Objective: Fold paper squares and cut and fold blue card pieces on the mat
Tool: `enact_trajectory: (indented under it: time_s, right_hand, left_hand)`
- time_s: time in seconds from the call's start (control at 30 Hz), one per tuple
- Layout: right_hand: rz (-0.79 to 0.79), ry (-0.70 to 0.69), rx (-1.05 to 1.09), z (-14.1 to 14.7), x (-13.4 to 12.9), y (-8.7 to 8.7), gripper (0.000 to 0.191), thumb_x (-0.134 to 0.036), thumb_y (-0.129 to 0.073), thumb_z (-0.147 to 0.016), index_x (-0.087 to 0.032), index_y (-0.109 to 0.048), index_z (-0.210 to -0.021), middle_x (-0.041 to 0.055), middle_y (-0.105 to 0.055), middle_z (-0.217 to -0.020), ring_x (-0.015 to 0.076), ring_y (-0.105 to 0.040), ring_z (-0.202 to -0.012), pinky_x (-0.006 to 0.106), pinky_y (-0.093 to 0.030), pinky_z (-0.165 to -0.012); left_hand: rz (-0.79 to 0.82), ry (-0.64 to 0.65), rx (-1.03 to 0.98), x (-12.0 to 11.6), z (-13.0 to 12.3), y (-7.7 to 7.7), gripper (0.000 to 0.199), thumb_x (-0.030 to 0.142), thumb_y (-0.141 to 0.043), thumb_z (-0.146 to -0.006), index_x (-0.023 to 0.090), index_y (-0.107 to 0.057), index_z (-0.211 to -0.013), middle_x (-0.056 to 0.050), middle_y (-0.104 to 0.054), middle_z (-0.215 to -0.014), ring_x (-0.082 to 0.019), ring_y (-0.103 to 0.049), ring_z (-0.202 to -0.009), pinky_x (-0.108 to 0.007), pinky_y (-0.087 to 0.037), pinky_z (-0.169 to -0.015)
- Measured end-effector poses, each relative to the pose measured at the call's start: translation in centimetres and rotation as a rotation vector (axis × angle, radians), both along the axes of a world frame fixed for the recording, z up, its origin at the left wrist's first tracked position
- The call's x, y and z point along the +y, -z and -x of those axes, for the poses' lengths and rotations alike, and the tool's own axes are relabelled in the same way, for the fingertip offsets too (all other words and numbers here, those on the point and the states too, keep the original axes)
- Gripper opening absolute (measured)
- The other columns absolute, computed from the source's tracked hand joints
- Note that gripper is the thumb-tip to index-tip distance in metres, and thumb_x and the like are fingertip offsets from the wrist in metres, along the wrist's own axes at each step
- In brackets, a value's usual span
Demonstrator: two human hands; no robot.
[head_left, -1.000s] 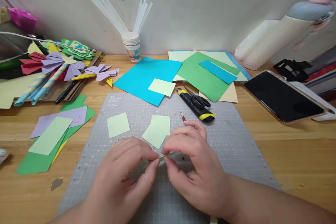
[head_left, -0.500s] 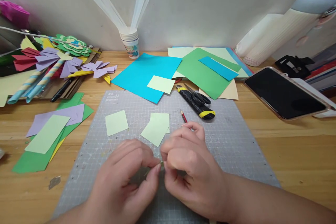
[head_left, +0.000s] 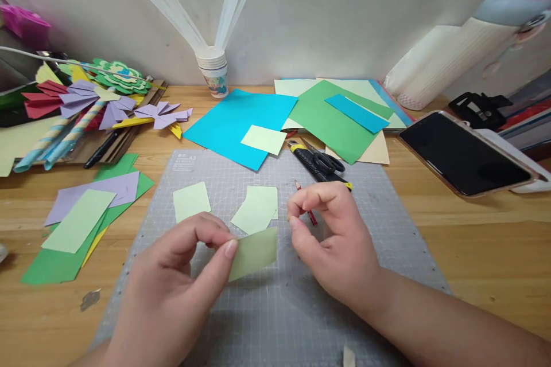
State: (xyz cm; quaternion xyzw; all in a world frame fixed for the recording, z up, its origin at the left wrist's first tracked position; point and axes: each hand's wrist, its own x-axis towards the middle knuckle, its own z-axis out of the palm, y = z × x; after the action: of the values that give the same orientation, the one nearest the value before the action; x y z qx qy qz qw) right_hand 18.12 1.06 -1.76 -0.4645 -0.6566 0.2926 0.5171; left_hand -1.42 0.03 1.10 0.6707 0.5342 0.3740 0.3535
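Between thumb and index finger, my left hand (head_left: 189,269) pinches a small pale green paper piece (head_left: 255,255) by its left end, raised above the grey cutting mat (head_left: 267,321). To the right of that paper, apart from it, my right hand (head_left: 333,241) has its thumb and fingertips together, with nothing visible in them. A red pencil (head_left: 312,217) lies partly hidden behind the right hand. Farther back on the mat rest a pale green square (head_left: 191,202) and two overlapping pale green pieces (head_left: 257,206).
Behind lie a blue sheet (head_left: 224,120), a green sheet (head_left: 331,126), a utility knife (head_left: 307,160) and black scissors (head_left: 330,163). Paper cups (head_left: 215,77) hold white strips. Coloured paper scraps (head_left: 81,221) and paper flowers (head_left: 86,100) are left, a phone (head_left: 467,152) right.
My hands have moved apart. The right has let go of the small green paper and shifted right and up; the left still holds it, its face now showing.
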Motion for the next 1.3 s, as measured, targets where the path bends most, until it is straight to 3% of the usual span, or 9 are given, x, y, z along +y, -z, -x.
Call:
enact_trajectory:
  time_s: [0.1, 0.2, 0.37, 0.5, 0.7, 1.03, 1.17, 1.3]
  right_hand:
    - [0.156, -0.162, 0.136, 0.3, -0.5, 0.0, 0.024, -0.01, -0.051, -0.084, -0.028, -0.042, -0.099, -0.0016, -0.053, -0.09, 0.0156, -0.053, -0.085, 0.035, -0.042, -0.079]
    - [0.206, -0.212, 0.163, 0.6, -1.1, -0.1, 0.025, -0.009, -0.05, -0.085, -0.029, -0.042, -0.098, -0.0033, -0.053, -0.088, 0.0139, -0.053, -0.081, 0.031, -0.043, -0.074]
    - [0.324, -0.266, 0.061, 0.7, -1.5, -0.1, 0.024, -0.009, -0.05, -0.083, -0.029, -0.043, -0.095, -0.0042, -0.054, -0.085, 0.0151, -0.052, -0.079, 0.032, -0.043, -0.069]
    - [0.31, -0.316, -0.007, 0.7, -1.8, 0.2, 0.025, -0.008, -0.051, -0.08, -0.028, -0.045, -0.093, -0.0032, -0.054, -0.086, 0.0171, -0.052, -0.084, 0.034, -0.043, -0.071]
    - [0.217, -0.306, 0.02, 0.8, -2.1, 0.2, 0.024, -0.007, -0.051, -0.082, -0.027, -0.046, -0.093, -0.0025, -0.054, -0.086, 0.0162, -0.052, -0.084, 0.035, -0.043, -0.075]
    - [0.137, -0.107, 0.303, 0.7, -1.2, -0.2, 0.025, -0.006, -0.049, -0.086, -0.028, -0.041, -0.092, -0.0034, -0.051, -0.085, 0.0129, -0.05, -0.076, 0.029, -0.043, -0.07]
    - [0.183, -0.098, 0.32, 0.5, -0.8, -0.2, 0.024, -0.007, -0.047, -0.087, -0.029, -0.04, -0.093, -0.0032, -0.051, -0.086, 0.0125, -0.05, -0.076, 0.027, -0.043, -0.069]
    - [0.201, -0.196, 0.15, 0.5, -1.0, 0.2, 0.023, -0.008, -0.049, -0.087, -0.028, -0.042, -0.097, -0.0024, -0.052, -0.088, 0.0136, -0.053, -0.081, 0.029, -0.044, -0.072]
  left_hand:
    - [0.215, -0.004, -0.102, 0.3, -0.1, 0.4, 0.013, 0.03, -0.059, -0.085, 0.025, -0.059, -0.073, 0.004, -0.06, -0.073, -0.011, -0.055, -0.068, -0.019, -0.044, -0.058]
    - [0.344, 0.034, -0.125, 0.5, -0.5, 0.6, 0.017, 0.034, -0.059, -0.083, 0.023, -0.059, -0.07, 0.003, -0.059, -0.071, -0.013, -0.054, -0.068, -0.023, -0.044, -0.061]
    - [0.26, 0.109, 0.002, 0.2, -1.2, 0.7, 0.009, 0.028, -0.054, -0.083, 0.023, -0.06, -0.079, 0.001, -0.061, -0.079, -0.015, -0.056, -0.077, -0.027, -0.044, -0.068]
    - [0.223, 0.203, 0.105, 0.0, -1.2, 0.8, 0.012, 0.022, -0.05, -0.084, 0.022, -0.055, -0.073, 0.002, -0.061, -0.074, -0.014, -0.056, -0.072, -0.026, -0.043, -0.064]
    - [0.188, 0.195, 0.163, 0.1, -1.1, 0.6, 0.012, 0.02, -0.048, -0.08, 0.022, -0.05, -0.068, 0.003, -0.056, -0.067, -0.013, -0.053, -0.064, -0.025, -0.041, -0.058]
    - [0.166, 0.07, 0.169, 0.5, -0.8, 0.3, 0.013, 0.02, -0.049, -0.078, 0.022, -0.047, -0.066, 0.004, -0.05, -0.064, -0.013, -0.047, -0.064, -0.025, -0.038, -0.058]
    - [0.281, 0.04, 0.005, 0.7, -0.7, 0.3, 0.014, 0.029, -0.051, -0.084, 0.022, -0.053, -0.072, 0.002, -0.054, -0.071, -0.014, -0.05, -0.07, -0.025, -0.04, -0.063]
    - [0.453, 0.152, -0.155, 0.8, -1.0, 0.4, 0.02, 0.041, -0.057, -0.083, 0.023, -0.062, -0.088, 0.0, -0.062, -0.081, -0.015, -0.054, -0.075, -0.027, -0.044, -0.067]
